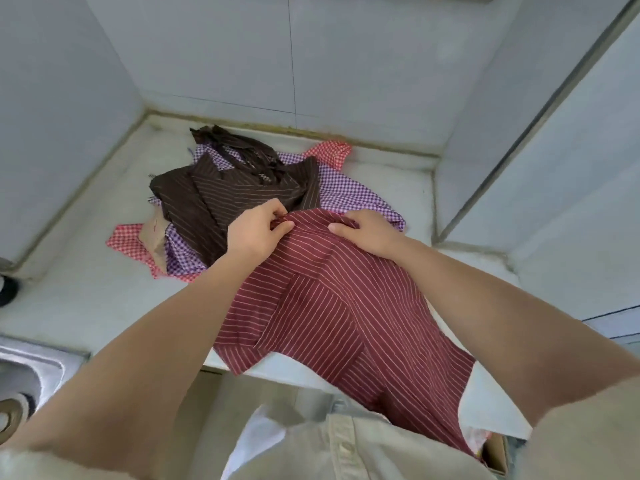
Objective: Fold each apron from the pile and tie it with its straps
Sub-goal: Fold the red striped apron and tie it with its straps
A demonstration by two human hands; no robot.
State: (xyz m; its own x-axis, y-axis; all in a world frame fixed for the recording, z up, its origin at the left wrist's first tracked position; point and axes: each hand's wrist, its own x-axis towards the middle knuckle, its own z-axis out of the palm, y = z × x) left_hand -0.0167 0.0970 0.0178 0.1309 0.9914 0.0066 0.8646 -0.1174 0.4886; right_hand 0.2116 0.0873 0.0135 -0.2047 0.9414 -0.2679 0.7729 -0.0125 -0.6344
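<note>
1. The dark red striped apron is lying partly on the bench, with its lower part hanging over the near edge towards the person. I am judging that this hanging weight could be dragging the cloth off the bench if either grip loosens.
2. Its top edge is touching the pile just behind it, where a brown striped apron is resting on a purple checked apron and a red checked apron. The brown one's loose straps are lying at the far side of the pile. A hasty pull or fold could be catching the pile's cloth and dragging it along.
3. The red apron's own straps are not showing. They may be lying trapped beneath, and folding over them would be leaving nothing free to tie with.
4. The cloth is rising in a ridge between the hands, so a fold made now is likely coming out crooked.
5. The sink is sitting at the bench's left end, well apart from the apron. I am judging that only a swinging strap could reach it.
6. The left hand is pinching a small bunch of the top edge, with fingers and thumb curling round it and the forearm reaching in from the lower left.
7. The right hand is lying palm down and gripping the same edge. Its fingers are curling over the rim and its thumb is pointing towards the other hand, near it but apart.
</note>
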